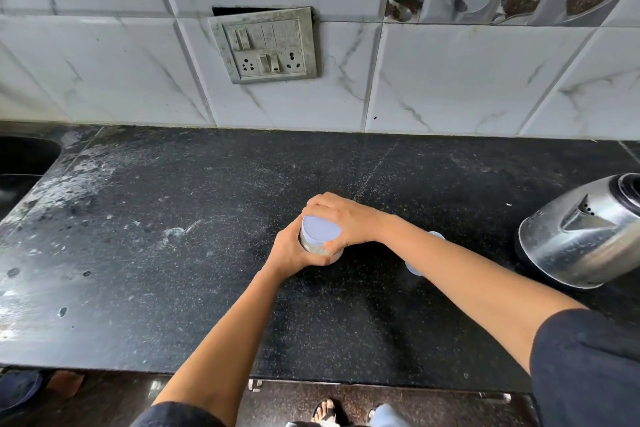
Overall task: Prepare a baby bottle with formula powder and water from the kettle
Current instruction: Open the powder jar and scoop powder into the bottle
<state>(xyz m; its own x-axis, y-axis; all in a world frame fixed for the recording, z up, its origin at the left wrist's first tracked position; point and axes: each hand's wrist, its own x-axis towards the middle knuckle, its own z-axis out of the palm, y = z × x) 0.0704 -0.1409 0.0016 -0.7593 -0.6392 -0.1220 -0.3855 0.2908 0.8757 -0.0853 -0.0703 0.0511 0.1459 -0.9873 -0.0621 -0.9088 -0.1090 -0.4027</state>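
Head view: black stone desk (156, 270); small jar (311, 245) with lilac lid (320, 229) standing at desk centre; left hand (292, 255) curled round jar body; right hand (344, 218) clasping lilac lid from above; steel kettle (581, 236) at right edge, well apart; pale item (414, 269) partly hidden behind right forearm, unidentifiable.

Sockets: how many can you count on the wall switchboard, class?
2. The left socket sits at the lower left of the switchboard, the right socket at its lower right; none looks hidden.
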